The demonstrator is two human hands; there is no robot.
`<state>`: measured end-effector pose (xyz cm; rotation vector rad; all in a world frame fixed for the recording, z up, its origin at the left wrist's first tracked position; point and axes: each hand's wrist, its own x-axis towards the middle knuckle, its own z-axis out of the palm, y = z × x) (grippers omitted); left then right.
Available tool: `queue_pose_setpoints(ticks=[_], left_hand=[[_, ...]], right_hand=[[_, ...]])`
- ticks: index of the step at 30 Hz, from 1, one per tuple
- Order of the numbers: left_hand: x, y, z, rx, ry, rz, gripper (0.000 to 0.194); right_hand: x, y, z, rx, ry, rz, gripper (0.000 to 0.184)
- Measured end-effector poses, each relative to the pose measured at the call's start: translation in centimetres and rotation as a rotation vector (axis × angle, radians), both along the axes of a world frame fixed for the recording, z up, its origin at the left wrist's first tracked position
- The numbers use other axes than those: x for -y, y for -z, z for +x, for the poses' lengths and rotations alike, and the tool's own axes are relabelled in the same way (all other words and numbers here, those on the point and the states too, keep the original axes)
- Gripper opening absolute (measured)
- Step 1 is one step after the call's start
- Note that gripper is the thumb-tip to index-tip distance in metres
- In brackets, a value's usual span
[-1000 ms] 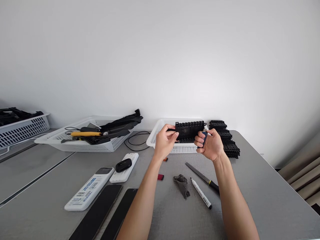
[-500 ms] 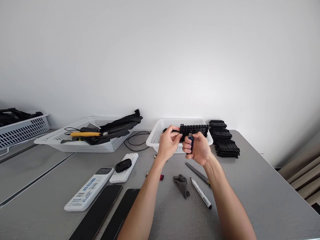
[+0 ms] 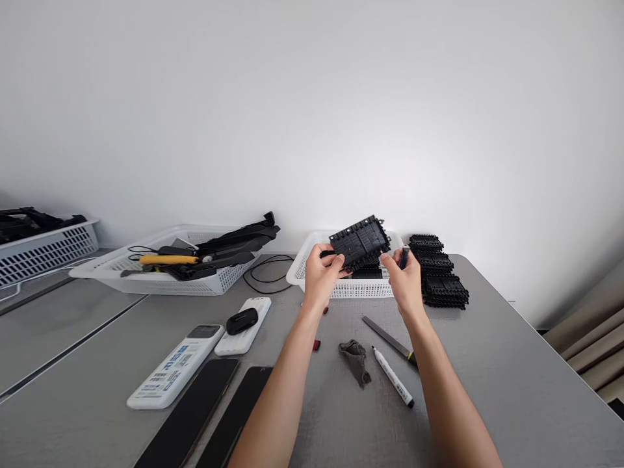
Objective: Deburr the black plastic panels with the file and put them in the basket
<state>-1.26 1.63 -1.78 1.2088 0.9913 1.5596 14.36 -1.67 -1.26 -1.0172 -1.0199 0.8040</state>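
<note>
Both hands hold a flat black plastic part (image 3: 361, 242) with toothed edges up over a white basket (image 3: 341, 286). My left hand (image 3: 320, 278) pinches its left end. My right hand (image 3: 405, 281) grips its right end and also keeps a small dark blue tool (image 3: 403, 257) between its fingers. The part is tilted so its broad face shows. More black parts lie in the basket beneath it. Stacks of the same black parts (image 3: 439, 272) stand on the grey table (image 3: 511, 383) right of the basket.
On the table near me lie a metal file (image 3: 390, 339), a white marker (image 3: 392, 377), a crumpled grey cloth (image 3: 355, 361), a small red piece (image 3: 316, 345), a remote (image 3: 175, 368), a white case with black earbud box (image 3: 242, 318), two phones (image 3: 209, 416). Another basket (image 3: 166, 266) holds tools.
The black part has been turned from edge-on to tilted face-up and lifted slightly. My right hand moved from the middle of the part back to its right end.
</note>
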Motion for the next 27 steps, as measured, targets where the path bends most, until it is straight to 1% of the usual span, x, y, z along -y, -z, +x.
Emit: queue_pose_setpoints(ticks=[1, 2, 3, 4, 7, 10, 13, 15, 18, 21, 23, 25, 26, 27], left_hand=[[0.0, -0.1, 0.0, 0.041, 0.012, -0.028, 0.038], [0.0, -0.1, 0.0, 0.073, 0.030, -0.046, 0.040], [0.0, -0.1, 0.0, 0.097, 0.056, -0.058, 0.043], [0.0, -0.1, 0.0, 0.111, 0.087, -0.066, 0.045], [0.0, 0.0, 0.0, 0.067, 0.182, -0.083, 0.055], [0.2, 0.1, 0.0, -0.062, 0.241, -0.089, 0.064], [0.3, 0.1, 0.0, -0.171, 0.278, -0.066, 0.060], [0.2, 0.3, 0.0, -0.245, 0.245, -0.020, 0.056], [-0.3, 0.8, -0.2, -0.321, 0.147, 0.047, 0.054], [-0.8, 1.5, -0.3, -0.339, 0.121, 0.037, 0.052], [-1.1, 1.8, -0.5, -0.343, 0.120, 0.040, 0.048], [-1.4, 2.0, -0.6, -0.354, 0.106, 0.072, 0.044], [-1.5, 2.1, -0.6, -0.362, 0.093, 0.091, 0.043], [-1.5, 2.1, -0.7, -0.369, 0.082, 0.106, 0.044]], right_hand=[[-0.3, 0.3, 0.1, 0.053, 0.099, 0.029, 0.037], [-0.7, 0.7, 0.1, 0.088, 0.140, 0.035, 0.035], [-1.0, 1.0, 0.1, 0.096, 0.132, 0.028, 0.035], [-1.3, 1.3, 0.0, 0.077, 0.093, 0.019, 0.036], [-1.9, 1.8, -0.3, -0.057, -0.010, 0.046, 0.038], [-2.2, 1.9, -0.1, -0.137, -0.014, 0.092, 0.039], [-2.3, 1.9, 0.6, -0.085, 0.000, 0.076, 0.036], [-2.2, 1.9, 1.0, -0.007, 0.019, 0.065, 0.033], [-2.1, 1.8, 1.2, 0.109, 0.047, 0.080, 0.029], [-1.7, 1.4, 1.0, 0.226, 0.063, 0.092, 0.025], [-1.1, 0.9, 0.8, 0.288, 0.132, 0.088, 0.022], [-0.4, 0.4, 0.6, 0.312, 0.236, 0.084, 0.023], [-0.1, 0.1, 0.5, 0.304, 0.260, 0.080, 0.025], [0.3, -0.2, 0.4, 0.276, 0.246, 0.072, 0.026]])
